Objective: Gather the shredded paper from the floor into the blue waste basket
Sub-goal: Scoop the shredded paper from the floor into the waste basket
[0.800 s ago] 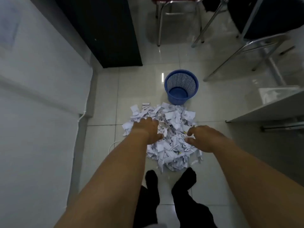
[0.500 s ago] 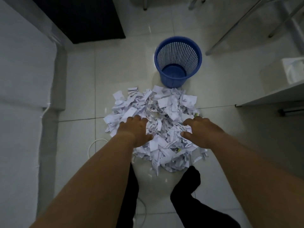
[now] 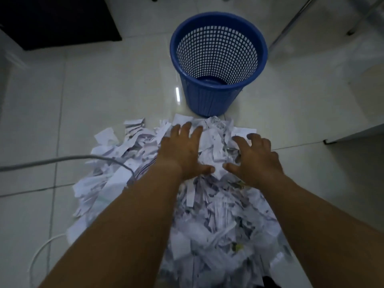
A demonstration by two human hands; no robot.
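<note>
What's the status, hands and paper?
Left hand, right hand open, spread on paper. Basket upright, empty. Cable crosses pile's left edge.

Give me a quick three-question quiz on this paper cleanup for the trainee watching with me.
1. True or false: the blue basket already holds shredded paper.
2. Where do the left hand and right hand rest?
A. on the basket rim
B. on the far part of the paper pile, fingers spread
C. on bare floor
3. Fill in: the white cable runs in from the ____ side and meets the pile.

Key
1. False: its bottom shows bare and it stands upright just past the pile.
2. B
3. left
</note>
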